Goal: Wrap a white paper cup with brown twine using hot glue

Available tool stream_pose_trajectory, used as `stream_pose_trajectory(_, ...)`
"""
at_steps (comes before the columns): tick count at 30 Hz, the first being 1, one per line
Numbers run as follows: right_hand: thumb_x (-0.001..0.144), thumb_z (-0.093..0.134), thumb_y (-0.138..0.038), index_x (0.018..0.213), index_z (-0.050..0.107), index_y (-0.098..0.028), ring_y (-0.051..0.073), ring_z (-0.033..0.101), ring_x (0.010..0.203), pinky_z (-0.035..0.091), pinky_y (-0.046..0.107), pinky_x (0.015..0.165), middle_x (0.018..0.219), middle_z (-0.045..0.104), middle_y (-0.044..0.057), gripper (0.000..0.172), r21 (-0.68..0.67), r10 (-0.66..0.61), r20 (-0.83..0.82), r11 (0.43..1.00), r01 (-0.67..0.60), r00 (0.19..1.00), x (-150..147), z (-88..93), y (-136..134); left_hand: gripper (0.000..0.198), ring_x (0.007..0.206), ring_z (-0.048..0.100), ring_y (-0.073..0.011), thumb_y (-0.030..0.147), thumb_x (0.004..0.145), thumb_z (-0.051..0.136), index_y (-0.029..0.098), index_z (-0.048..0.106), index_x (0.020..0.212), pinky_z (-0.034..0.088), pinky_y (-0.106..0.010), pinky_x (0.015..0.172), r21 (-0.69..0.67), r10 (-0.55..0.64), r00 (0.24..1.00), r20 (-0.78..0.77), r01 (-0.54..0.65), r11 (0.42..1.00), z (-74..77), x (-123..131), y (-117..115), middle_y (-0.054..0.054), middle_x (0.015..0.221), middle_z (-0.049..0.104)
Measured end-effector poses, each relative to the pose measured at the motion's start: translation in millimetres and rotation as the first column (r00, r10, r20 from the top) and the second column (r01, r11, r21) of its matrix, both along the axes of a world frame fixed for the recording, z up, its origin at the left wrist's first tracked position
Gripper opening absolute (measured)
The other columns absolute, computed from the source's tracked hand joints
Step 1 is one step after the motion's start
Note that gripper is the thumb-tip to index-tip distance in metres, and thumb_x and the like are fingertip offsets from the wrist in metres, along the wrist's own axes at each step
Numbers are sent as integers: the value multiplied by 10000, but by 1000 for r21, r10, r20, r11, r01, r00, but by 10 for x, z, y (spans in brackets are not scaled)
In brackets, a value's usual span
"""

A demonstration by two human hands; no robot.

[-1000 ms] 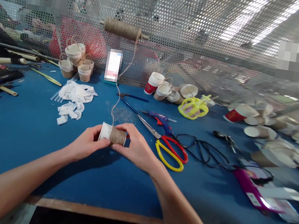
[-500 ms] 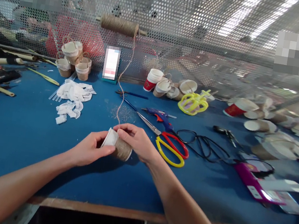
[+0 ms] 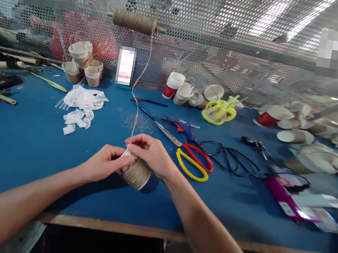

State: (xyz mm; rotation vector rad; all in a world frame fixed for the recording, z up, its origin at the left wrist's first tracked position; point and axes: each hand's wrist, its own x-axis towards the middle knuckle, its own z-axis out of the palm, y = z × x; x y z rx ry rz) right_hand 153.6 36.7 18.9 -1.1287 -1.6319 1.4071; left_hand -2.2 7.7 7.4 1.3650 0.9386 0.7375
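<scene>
A paper cup (image 3: 136,173) wound with brown twine lies tilted between my hands, its white rim end up and to the left. My left hand (image 3: 107,162) is closed on the rim end, thumb across the white part. At the same rim my right hand (image 3: 148,152) pinches the jute twine (image 3: 134,125), fingertips close to the left thumb. From there the strand runs slack up to a twine spool (image 3: 134,22) on a rod before the mesh. What lies under the right fingertips is partly hidden.
Scissors (image 3: 193,162) with red and yellow handles and a blue glue gun (image 3: 183,128) lie right of my hands. White lace strips (image 3: 83,102) are on the left. Twine-wrapped cups (image 3: 92,76) stand at the back. A purple box (image 3: 279,197) sits at right.
The cup has turned, its closed end swinging down and showing more twine and less white. My right hand has shifted slightly left to the rim. Both hands stay on the work.
</scene>
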Motion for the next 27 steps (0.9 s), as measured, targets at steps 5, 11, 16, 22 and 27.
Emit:
stream_pose_trajectory(5, 742, 560, -345, 832, 597, -141, 120, 594, 718, 473, 272, 691, 807, 653, 41, 226, 125, 6, 142, 992, -24, 990, -30, 7, -19, 324, 500, 392, -74, 410, 720, 547, 110, 559, 597, 383, -206, 513, -17, 14, 1000, 8, -14, 1000, 27, -16, -8, 37, 523, 442)
stream_pose_trajectory(11, 760, 549, -322, 767, 604, -165, 163, 569, 771, 434, 330, 767, 804, 637, 48, 167, 292, -255, 392, 946, 144, 884, 280, 218, 228, 301, 523, 443, -86, 384, 721, 546, 101, 635, 673, 389, -206, 533, -29, 108, 994, 10, -107, 994, 17, -55, 19, 11, 567, 537)
stream_pose_trajectory(16, 805, 519, -294, 805, 603, -122, 236, 539, 900, 391, 405, 836, 887, 608, 98, 192, 305, -473, 608, 881, 363, 637, 890, 297, 637, 291, 558, 480, -101, 371, 717, 546, 105, 662, 730, 409, -215, 559, -21, 143, 990, 9, -143, 990, 16, -48, 49, -7, 618, 589)
stream_pose_trajectory(22, 849, 477, -308, 1100, 518, -168, 183, 548, 934, 470, 380, 778, 1120, 533, 72, 290, 82, -361, 753, 881, 466, 550, 1172, 103, 901, 301, 549, 474, -103, 381, 702, 537, 102, 647, 685, 415, -215, 540, 20, 166, 986, -12, -166, 986, 33, -40, 42, -2, 587, 569)
stream_pose_trajectory(27, 840, 494, -310, 1085, 522, -144, 188, 558, 910, 477, 380, 754, 1083, 547, 65, 298, -8, -377, 681, 853, 522, 627, 1137, 142, 856, 307, 540, 472, -100, 393, 702, 536, 107, 642, 672, 414, -207, 528, 47, 185, 983, -16, -184, 982, 18, -47, 34, 2, 577, 557)
